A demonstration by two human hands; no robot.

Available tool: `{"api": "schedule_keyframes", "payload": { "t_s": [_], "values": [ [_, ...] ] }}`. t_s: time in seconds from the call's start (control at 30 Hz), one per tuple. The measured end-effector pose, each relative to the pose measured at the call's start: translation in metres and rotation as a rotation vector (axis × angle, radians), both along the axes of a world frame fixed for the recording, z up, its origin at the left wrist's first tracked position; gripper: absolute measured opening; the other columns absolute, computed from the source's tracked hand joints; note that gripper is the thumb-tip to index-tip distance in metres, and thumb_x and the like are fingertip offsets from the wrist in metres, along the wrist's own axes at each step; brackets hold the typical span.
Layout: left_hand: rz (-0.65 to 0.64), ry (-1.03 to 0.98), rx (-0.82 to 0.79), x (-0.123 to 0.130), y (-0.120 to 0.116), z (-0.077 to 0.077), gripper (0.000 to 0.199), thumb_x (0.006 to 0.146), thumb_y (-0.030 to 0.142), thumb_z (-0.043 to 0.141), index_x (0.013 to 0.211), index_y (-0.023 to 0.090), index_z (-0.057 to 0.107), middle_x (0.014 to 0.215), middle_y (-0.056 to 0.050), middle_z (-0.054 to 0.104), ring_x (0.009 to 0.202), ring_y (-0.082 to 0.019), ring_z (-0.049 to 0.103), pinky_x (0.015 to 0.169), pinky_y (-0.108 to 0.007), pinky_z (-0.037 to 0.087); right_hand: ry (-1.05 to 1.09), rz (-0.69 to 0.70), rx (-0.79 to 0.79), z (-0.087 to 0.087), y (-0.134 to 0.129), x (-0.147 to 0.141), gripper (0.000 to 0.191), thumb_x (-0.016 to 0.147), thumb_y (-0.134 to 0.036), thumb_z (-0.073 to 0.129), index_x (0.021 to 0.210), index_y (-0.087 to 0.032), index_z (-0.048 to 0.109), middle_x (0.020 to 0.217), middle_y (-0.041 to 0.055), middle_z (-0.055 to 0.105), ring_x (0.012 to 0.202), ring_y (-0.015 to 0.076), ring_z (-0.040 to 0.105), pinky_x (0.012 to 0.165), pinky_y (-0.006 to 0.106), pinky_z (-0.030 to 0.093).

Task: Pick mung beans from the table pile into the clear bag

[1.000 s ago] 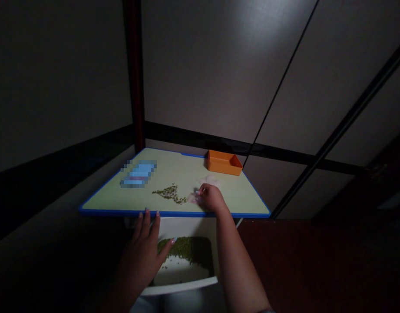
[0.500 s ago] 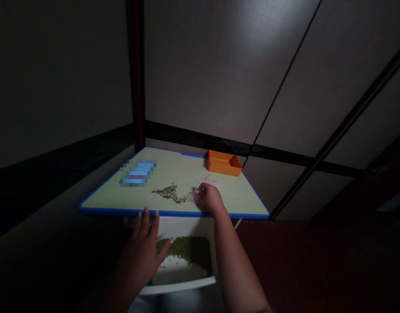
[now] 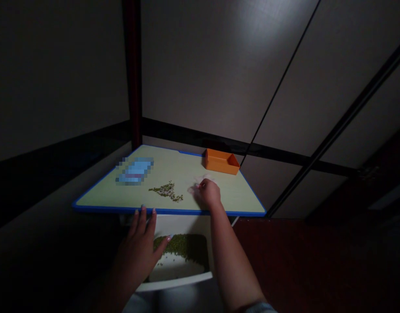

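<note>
My right hand is over the pale board, its fingers pinched together on what looks like a small clear plastic bag; the bag's shape is hard to make out. Just left of it, small green beans lie scattered in a loose patch. My left hand has its fingers spread, with the tips at the board's blue front edge and the thumb over a white drawer-like bin. More green beans are spread in that bin, below the board.
An orange open box stands at the board's back right corner. At the left lies a blurred-out light blue rectangle. Behind the board rise dark cabinet panels, and to the right is reddish floor.
My right hand has moved slightly away from the bean patch, with the clear plastic bag still in its fingers. The whole view has shifted a little; my left hand keeps its spread pose.
</note>
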State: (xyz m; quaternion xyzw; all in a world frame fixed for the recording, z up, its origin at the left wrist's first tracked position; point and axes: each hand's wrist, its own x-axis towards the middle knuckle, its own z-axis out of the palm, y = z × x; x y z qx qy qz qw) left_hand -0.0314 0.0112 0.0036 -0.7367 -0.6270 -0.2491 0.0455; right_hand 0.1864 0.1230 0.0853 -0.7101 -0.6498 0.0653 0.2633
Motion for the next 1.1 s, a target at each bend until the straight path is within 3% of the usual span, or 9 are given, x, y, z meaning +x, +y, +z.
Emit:
{"api": "schedule_keyframes", "payload": {
  "t_s": [0.2,0.4,0.53,0.83,1.1],
  "values": [
    [-0.008,-0.005,0.044,-0.001,0.001,-0.004,0.08,0.079,0.062,0.041,0.139,0.008,0.038,0.152,-0.023,0.025,0.143,-0.037,0.019,0.105,-0.049,0.04,0.104,-0.124,0.051,0.0,0.002,0.011,0.016,0.089,-0.031,0.052,0.091,-0.022,0.065,0.087,0.0061,0.071,0.075,0.0169,0.062,0.063,0.025,0.036],
    [0.003,-0.005,0.02,-0.001,0.001,-0.005,0.081,0.079,0.062,0.039,0.139,0.007,0.038,0.153,-0.023,0.023,0.143,-0.036,0.017,0.106,-0.049,0.038,0.162,0.041,-0.009,-0.007,0.009,-0.002,0.011,0.085,-0.03,0.06,0.085,-0.02,0.066,0.081,0.0036,0.071,0.073,0.0144,0.061,0.062,0.023,0.037],
    [0.003,0.008,0.007,-0.001,0.001,-0.004,0.081,0.079,0.061,0.038,0.138,0.006,0.039,0.153,-0.024,0.024,0.143,-0.037,0.016,0.108,-0.05,0.036,0.094,0.068,-0.019,-0.008,0.01,-0.014,0.013,0.084,-0.032,0.061,0.086,-0.021,0.067,0.086,0.0043,0.071,0.077,0.0152,0.062,0.064,0.024,0.036],
    [0.005,-0.001,0.004,0.0,0.001,-0.003,0.079,0.079,0.06,0.039,0.138,0.007,0.04,0.154,-0.023,0.023,0.144,-0.036,0.016,0.108,-0.049,0.036,-0.061,-0.233,0.078,0.005,0.007,0.001,0.023,0.089,-0.033,0.051,0.095,-0.02,0.069,0.093,0.0099,0.072,0.093,0.0228,0.062,0.084,0.036,0.033],
    [0.013,-0.005,-0.032,0.001,-0.001,0.001,0.081,0.079,0.062,0.037,0.139,0.006,0.039,0.153,-0.024,0.024,0.144,-0.036,0.017,0.107,-0.048,0.037,0.063,-0.162,0.006,0.001,0.002,0.017,0.018,0.087,-0.033,0.056,0.092,-0.023,0.07,0.091,0.0047,0.072,0.089,0.0194,0.061,0.078,0.032,0.034]
  ]
}}
